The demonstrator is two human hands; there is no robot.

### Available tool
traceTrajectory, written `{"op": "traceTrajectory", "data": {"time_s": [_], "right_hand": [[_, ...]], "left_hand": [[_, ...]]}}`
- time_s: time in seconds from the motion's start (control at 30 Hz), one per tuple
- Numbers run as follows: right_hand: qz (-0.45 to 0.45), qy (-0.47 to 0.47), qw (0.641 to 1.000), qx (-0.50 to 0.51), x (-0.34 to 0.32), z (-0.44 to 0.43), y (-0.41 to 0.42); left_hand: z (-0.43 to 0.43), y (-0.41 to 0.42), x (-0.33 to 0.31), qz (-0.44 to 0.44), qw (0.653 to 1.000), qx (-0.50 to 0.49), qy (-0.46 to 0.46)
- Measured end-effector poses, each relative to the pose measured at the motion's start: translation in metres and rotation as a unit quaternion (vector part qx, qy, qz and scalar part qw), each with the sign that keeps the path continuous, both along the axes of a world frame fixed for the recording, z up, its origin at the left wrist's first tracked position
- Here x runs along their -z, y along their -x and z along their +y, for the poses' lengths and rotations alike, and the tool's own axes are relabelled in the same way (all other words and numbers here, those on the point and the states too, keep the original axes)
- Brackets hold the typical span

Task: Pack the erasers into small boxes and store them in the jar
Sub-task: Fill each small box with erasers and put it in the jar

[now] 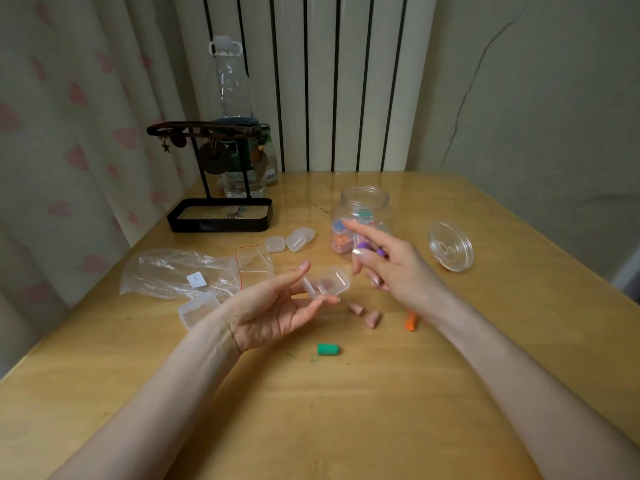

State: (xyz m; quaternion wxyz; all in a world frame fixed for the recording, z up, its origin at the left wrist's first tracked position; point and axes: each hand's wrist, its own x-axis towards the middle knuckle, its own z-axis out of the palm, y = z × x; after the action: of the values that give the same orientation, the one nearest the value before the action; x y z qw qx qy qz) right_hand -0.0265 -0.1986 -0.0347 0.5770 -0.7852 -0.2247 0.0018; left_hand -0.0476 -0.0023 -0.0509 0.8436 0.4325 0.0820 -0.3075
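My left hand (277, 313) holds a small clear plastic box (329, 280) between thumb and fingertips, its lid open. My right hand (391, 265) hovers just right of the box and pinches a purple eraser (367, 245) with its index finger stretched out. An open clear jar (363, 206) behind my right hand holds several filled boxes. On the table lie two pink erasers (365, 314), an orange eraser (411, 322) and a green eraser (328, 349).
The jar's lid (451, 246) lies upside down at the right. Two closed small boxes (289, 241) and one open box (199, 308) sit on the wooden table (346, 410). Plastic bags (180, 271) lie at the left. A black jewellery stand (220, 213) and bottles stand behind.
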Motion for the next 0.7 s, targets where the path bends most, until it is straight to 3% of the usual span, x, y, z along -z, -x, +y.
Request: {"op": "traceTrajectory", "data": {"time_s": [0.17,0.27,0.37,0.6,0.7], "right_hand": [[-0.046,0.059,0.997,0.019,0.008,0.011,0.008],[-0.12,0.117,0.986,-0.015,0.012,0.015,0.007],[-0.118,0.152,0.981,-0.026,0.012,0.014,0.004],[-0.02,0.109,0.993,-0.033,0.008,0.006,0.004],[-0.074,0.057,0.996,0.013,0.003,0.004,0.0]], "left_hand": [[0.0,0.001,0.001,0.004,0.999,0.035,-0.013],[-0.001,0.002,-0.001,0.004,0.999,0.036,-0.018],[-0.002,0.004,-0.002,0.009,0.999,0.041,-0.026],[-0.001,0.001,0.001,0.004,0.997,0.042,-0.069],[0.0,0.001,0.001,0.009,0.997,0.042,-0.063]]}}
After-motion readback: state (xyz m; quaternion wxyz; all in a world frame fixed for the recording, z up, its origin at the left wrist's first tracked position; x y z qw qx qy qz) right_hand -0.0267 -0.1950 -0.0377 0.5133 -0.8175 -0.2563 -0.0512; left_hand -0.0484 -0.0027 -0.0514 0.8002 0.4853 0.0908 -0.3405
